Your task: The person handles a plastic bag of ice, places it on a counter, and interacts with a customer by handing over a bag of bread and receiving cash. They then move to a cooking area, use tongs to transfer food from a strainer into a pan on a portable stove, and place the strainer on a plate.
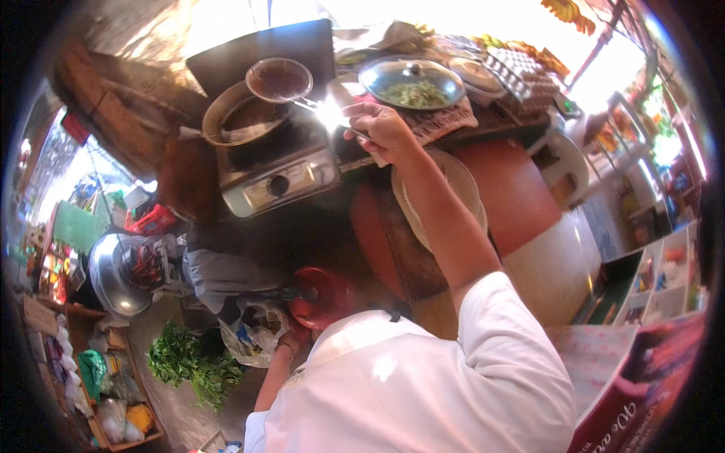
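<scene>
My right hand (379, 127) grips the handle of a round long-handled strainer (279, 80). Its bowl looks brown inside and hangs above the far side of a wide pan (212, 122). That pan sits on a tabletop gas stove (238, 205) with a black knob, and something pale lies inside it. Bright glare covers part of the handle. Low beside my body, my left hand (293, 338) is next to a clear plastic bag (255, 340) and a red plastic container (320, 297). Its fingers are blurred and partly hidden, so their hold is unclear.
Right of the stove, a clear lid (412, 71) covers shredded greens on a printed cloth (453, 120). Beyond stand egg trays (518, 65). A pale basin (408, 198) is under my right forearm. Leafy greens (192, 362) and a metal basin (113, 277) are at left.
</scene>
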`<state>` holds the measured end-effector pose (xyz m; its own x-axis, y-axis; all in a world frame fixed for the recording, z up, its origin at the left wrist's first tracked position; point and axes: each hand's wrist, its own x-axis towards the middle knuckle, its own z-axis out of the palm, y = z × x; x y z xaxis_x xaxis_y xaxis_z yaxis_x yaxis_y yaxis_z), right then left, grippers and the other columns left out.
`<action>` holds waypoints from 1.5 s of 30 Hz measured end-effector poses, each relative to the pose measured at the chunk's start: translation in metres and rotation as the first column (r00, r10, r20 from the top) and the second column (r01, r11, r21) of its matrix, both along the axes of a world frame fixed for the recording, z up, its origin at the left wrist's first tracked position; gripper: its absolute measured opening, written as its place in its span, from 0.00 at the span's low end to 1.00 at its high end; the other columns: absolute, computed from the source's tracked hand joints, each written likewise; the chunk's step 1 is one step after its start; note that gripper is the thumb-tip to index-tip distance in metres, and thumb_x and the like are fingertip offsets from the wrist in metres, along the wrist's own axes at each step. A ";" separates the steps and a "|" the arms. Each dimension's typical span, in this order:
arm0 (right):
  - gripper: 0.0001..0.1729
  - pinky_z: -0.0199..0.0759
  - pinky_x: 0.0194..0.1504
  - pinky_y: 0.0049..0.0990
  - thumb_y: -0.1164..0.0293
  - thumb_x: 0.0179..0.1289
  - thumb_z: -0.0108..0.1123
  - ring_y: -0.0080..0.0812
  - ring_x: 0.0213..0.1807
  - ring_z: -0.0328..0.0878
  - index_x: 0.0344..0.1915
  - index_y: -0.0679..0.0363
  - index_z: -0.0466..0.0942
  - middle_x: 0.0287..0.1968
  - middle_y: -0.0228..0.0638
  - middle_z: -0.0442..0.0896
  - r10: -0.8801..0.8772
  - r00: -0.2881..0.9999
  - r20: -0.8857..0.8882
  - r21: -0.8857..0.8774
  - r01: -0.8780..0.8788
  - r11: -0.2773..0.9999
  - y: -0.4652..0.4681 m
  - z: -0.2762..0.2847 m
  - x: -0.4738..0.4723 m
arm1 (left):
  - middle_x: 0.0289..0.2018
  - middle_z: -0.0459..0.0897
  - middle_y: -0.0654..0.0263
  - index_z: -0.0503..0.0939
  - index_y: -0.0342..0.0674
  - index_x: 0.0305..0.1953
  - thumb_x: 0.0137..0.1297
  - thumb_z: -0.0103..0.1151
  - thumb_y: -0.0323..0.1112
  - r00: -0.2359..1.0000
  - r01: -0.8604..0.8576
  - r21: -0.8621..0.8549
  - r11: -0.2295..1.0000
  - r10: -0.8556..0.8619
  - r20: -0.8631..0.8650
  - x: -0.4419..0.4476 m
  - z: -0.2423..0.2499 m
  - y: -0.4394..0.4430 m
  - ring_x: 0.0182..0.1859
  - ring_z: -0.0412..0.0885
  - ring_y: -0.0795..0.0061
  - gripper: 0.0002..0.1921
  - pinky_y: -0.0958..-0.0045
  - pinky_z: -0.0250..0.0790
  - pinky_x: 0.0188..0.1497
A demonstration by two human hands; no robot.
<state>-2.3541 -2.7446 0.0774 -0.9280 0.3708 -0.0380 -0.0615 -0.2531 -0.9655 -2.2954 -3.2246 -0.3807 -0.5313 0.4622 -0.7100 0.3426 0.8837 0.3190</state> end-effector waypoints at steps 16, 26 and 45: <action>0.10 0.56 0.15 0.14 0.74 0.63 0.50 0.15 0.15 0.64 0.42 0.61 0.78 0.23 0.31 0.76 -0.451 0.832 0.322 0.384 0.320 0.866 0.087 -0.010 0.361 | 0.49 0.77 0.60 0.71 0.39 0.54 0.65 0.54 0.42 0.695 -0.546 0.494 0.677 0.038 0.718 0.041 0.233 0.349 0.47 0.78 0.68 0.20 0.70 0.71 0.47; 0.11 0.65 0.23 0.23 0.77 0.63 0.46 0.22 0.20 0.70 0.41 0.62 0.77 0.22 0.34 0.74 -0.533 0.726 0.434 0.545 0.260 0.797 0.097 -0.047 0.379 | 0.39 0.76 0.58 0.67 0.37 0.47 0.64 0.55 0.44 0.127 -0.844 -0.045 0.535 0.280 0.951 0.108 0.224 0.477 0.37 0.80 0.65 0.19 0.64 0.76 0.38; 0.14 0.69 0.44 0.46 0.76 0.58 0.50 0.56 0.39 0.75 0.46 0.65 0.70 0.37 0.53 0.76 -0.479 0.849 0.223 0.941 -0.058 0.334 0.114 -0.135 0.330 | 0.20 0.76 0.64 0.70 0.40 0.32 0.66 0.52 0.43 0.563 -0.781 0.408 0.474 0.251 0.787 0.124 0.272 0.454 0.24 0.80 0.71 0.12 0.68 0.77 0.28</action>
<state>-2.0236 -2.6301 -0.0577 -0.7895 0.5992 0.1325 0.4694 0.7287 -0.4987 -2.1710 -2.7706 -0.1086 -0.4680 0.6852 -0.5581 -0.5831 0.2351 0.7776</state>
